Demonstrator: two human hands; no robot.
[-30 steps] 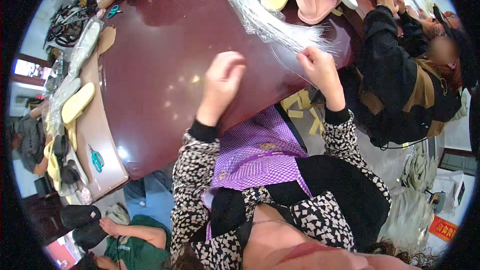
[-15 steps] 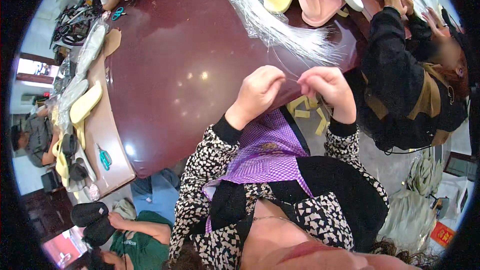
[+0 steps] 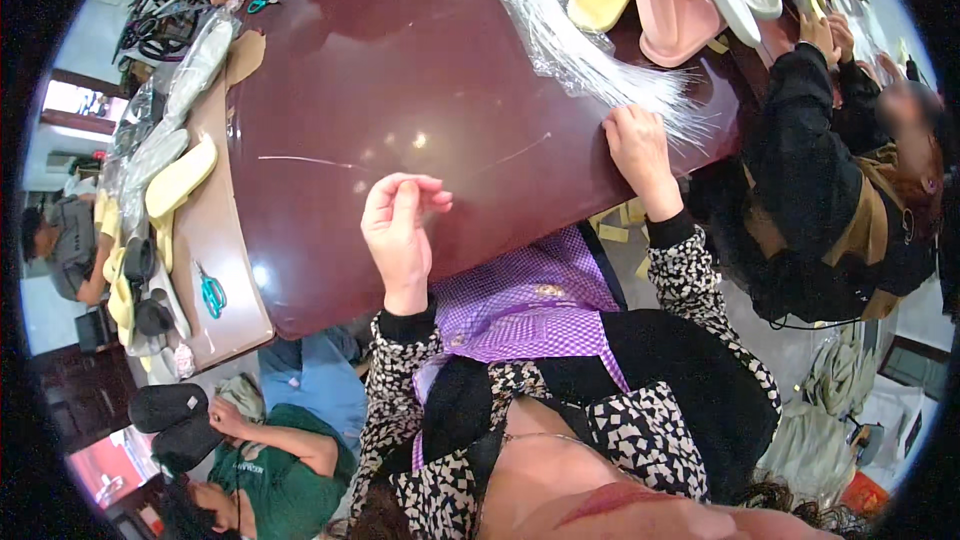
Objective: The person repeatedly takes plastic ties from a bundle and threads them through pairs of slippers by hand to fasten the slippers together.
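Head view: left hand (image 3: 402, 240), centre of frame, fingertips pinching thin clear strand (image 3: 315, 160), ends sticking out both sides over dark red counter (image 3: 330, 250). Right hand (image 3: 640, 152), right of centre, fingers curled at loose end of white strand bundle (image 3: 600, 65); can't tell if gripping. Pink slipper (image 3: 675, 15) upper right, teal scissors (image 3: 211, 295) lower left.

Over on the dark red desk (image 3: 330, 70) lies a thick bundle of white strands (image 3: 620, 80), partly sleeved in clear plastic (image 3: 530, 48), loose ends fanned beside the right hand (image 3: 641, 152). A thin pale strand (image 3: 305, 159) shows by the left hand (image 3: 398, 240).
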